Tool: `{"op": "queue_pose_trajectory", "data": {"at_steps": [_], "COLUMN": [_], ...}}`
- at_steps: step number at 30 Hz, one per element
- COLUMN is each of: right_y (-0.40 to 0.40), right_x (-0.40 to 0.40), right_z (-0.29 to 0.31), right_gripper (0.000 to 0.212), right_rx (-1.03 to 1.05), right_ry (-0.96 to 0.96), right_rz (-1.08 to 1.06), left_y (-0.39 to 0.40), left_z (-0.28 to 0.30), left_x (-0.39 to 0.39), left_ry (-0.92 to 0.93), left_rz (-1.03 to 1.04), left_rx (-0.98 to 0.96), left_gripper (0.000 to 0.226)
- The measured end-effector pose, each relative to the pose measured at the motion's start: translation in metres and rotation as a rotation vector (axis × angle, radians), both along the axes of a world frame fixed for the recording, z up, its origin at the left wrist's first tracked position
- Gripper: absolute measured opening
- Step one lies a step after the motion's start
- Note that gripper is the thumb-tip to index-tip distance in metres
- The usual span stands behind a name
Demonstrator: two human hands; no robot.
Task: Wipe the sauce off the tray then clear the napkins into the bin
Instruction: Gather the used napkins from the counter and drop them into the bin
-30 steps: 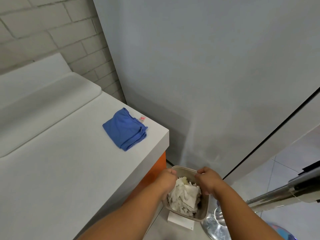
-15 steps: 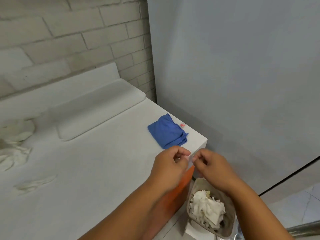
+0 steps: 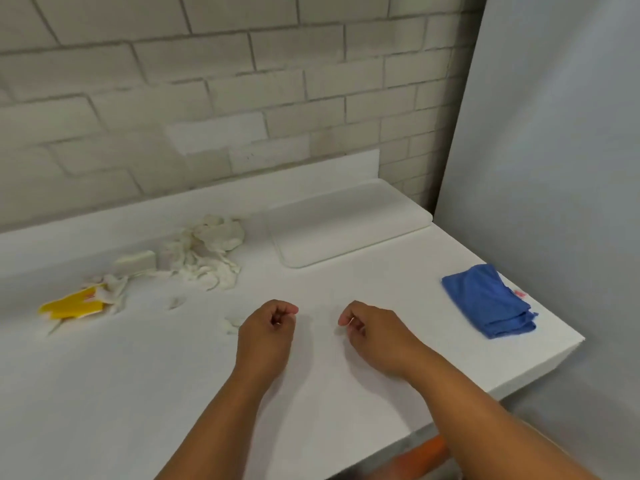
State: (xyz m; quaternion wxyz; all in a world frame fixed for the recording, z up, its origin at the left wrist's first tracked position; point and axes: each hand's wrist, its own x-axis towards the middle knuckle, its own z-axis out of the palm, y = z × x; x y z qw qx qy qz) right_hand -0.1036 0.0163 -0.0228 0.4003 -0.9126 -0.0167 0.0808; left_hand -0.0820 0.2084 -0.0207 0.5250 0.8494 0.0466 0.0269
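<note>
Over the middle of the white surface (image 3: 145, 393) both hands hover side by side, fingers curled in. The left hand (image 3: 268, 329) holds nothing that can be seen; the right hand (image 3: 372, 332) pinches thumb to fingertip, and whether a scrap sits in that pinch is too small to tell. Crumpled white napkins (image 3: 204, 254) lie in a heap near the brick wall (image 3: 207, 81), with small shreds (image 3: 230, 325) just beside the left hand. A yellow packet (image 3: 71, 304) rests to the far left. The clear tray (image 3: 346, 223) lies flat by the wall, and a folded blue cloth (image 3: 488, 301) sits near the right corner.
</note>
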Motion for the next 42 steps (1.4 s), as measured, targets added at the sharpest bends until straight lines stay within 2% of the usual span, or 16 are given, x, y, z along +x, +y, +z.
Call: {"op": "queue_pose_trajectory", "data": {"at_steps": [2,7,9,14,18,21,23,25,27,30,32,35,39,41,42], "right_y": [0.032,0.107,0.133,0.186,0.213,0.228,0.234,0.240,0.247,0.252,0.249,0.235,0.215,0.212,0.213], "right_x": [0.016,0.050,0.065,0.109,0.144,0.169,0.182,0.194,0.201,0.199,0.192,0.184,0.176,0.173,0.170], "right_z": [-0.001,-0.004,-0.008,-0.013,-0.006,0.004,0.008,0.006,0.002,0.000,-0.003,-0.005,0.017,0.028,0.033], "right_gripper": [0.021,0.047,0.051,0.023,0.024,0.049,0.074,0.087,0.081,0.046,0.029,0.024,0.024,0.025,0.036], "right_rx": [-0.069,-0.192,-0.208,-0.316,-0.365,-0.399,-0.469,-0.554,-0.642,-0.566,-0.415,-0.359,-0.257,-0.208,-0.208], "right_ry": [-0.039,-0.100,-0.086,-0.185,-0.256,-0.232,-0.109,-0.003,0.017,-0.065,-0.111,-0.117,0.044,0.142,0.203], "right_rz": [0.075,0.252,0.303,0.327,0.230,0.205,0.225,0.243,0.282,0.305,0.296,0.331,0.310,0.277,0.270], "left_y": [0.032,0.111,0.140,0.190,0.210,0.221,0.225,0.227,0.226,0.225,0.223,0.221,0.219,0.220,0.221], "left_z": [-0.002,-0.008,-0.013,-0.021,-0.020,-0.021,-0.021,-0.021,-0.020,-0.015,-0.012,-0.011,-0.008,-0.006,-0.005], "left_x": [0.008,0.028,0.037,0.066,0.091,0.109,0.119,0.125,0.131,0.140,0.147,0.151,0.146,0.143,0.142], "left_ry": [-0.034,-0.098,-0.110,-0.092,-0.113,-0.097,-0.064,-0.029,-0.005,0.052,0.087,0.062,0.004,0.029,0.050], "left_rz": [0.067,0.198,0.224,0.234,0.184,0.120,0.083,0.036,-0.068,-0.252,-0.347,-0.367,-0.267,-0.227,-0.214], "left_rx": [0.069,0.254,0.327,0.495,0.544,0.565,0.581,0.608,0.658,0.735,0.786,0.780,0.723,0.739,0.735], "left_gripper": [0.019,0.016,0.015,0.033,0.043,0.054,0.061,0.067,0.074,0.081,0.079,0.063,0.018,0.014,0.018]}}
